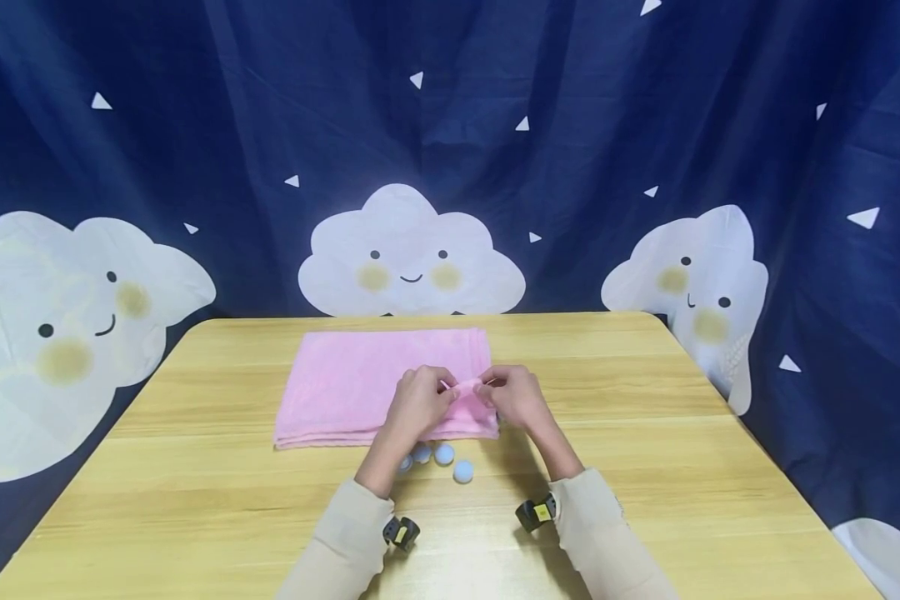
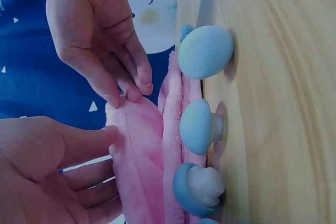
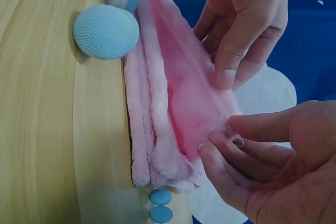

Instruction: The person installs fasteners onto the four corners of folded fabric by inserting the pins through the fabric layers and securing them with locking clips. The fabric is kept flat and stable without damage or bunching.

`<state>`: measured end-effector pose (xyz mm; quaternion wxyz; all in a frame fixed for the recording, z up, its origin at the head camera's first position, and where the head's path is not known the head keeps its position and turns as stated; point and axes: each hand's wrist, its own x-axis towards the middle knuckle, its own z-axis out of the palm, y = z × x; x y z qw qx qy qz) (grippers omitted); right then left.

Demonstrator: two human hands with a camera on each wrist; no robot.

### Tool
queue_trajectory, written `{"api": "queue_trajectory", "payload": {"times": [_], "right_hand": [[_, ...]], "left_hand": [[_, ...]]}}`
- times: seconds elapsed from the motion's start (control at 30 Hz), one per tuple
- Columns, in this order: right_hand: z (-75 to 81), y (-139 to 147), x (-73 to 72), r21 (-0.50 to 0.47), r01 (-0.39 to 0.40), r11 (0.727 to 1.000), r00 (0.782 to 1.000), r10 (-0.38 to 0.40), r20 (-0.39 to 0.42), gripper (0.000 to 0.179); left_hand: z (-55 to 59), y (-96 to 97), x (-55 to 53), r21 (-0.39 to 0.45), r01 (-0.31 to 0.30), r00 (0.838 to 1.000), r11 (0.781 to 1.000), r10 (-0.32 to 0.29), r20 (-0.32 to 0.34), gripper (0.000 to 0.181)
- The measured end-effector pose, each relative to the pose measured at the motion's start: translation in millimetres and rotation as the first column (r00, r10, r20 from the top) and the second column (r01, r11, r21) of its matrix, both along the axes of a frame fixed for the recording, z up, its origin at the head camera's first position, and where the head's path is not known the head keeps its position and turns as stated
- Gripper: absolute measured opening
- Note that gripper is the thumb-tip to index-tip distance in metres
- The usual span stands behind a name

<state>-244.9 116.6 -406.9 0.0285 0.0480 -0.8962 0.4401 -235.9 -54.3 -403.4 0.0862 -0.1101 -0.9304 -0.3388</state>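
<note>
A folded pink plush blanket (image 1: 367, 375) lies on the table. Near its right end, my left hand (image 1: 423, 400) pinches the raised edge of the top layer between thumb and fingers. Just to the right, my right hand (image 1: 516, 394) pinches the same edge, close to a corner. In the right wrist view, a small thread loop shows beside the fingertips of my right hand (image 3: 278, 166). The lifted layer (image 2: 139, 145) stands away from the folds beneath it. Along the blanket's near side sit several light-blue mushroom-shaped pieces (image 1: 443, 454) with pale stems, one lying tipped over (image 2: 197, 187).
The wooden table (image 1: 645, 467) extends on both sides of the blanket. Two small blue round pieces (image 3: 160, 205) show by the blanket's right corner. Behind the table hangs a dark blue curtain (image 1: 472, 108) with cloud faces. A black wrist device (image 1: 536, 511) sits at each cuff.
</note>
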Motion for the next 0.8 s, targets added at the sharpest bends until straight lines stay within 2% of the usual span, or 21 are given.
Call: {"api": "queue_trajectory", "payload": {"times": [0.37,0.63,0.8], "right_hand": [[0.4,0.0,-1.9,0.013,-0.01,1.0,1.0,0.01,-0.001,0.007],[1.5,-0.2,-0.4,0.003,-0.001,1.0,1.0,0.001,0.03,0.007],[5.0,2.3,1.6,-0.001,-0.017,1.0,0.999,0.017,0.049,0.014]], "left_hand": [[-0.2,0.1,0.1,0.002,-0.007,1.0,1.0,0.007,0.006,0.006],[-2.0,0.1,-0.2,0.009,0.002,1.0,1.0,-0.002,-0.016,0.003],[-1.9,0.4,-0.3,0.011,-0.004,1.0,1.0,0.004,-0.024,0.003]]}}
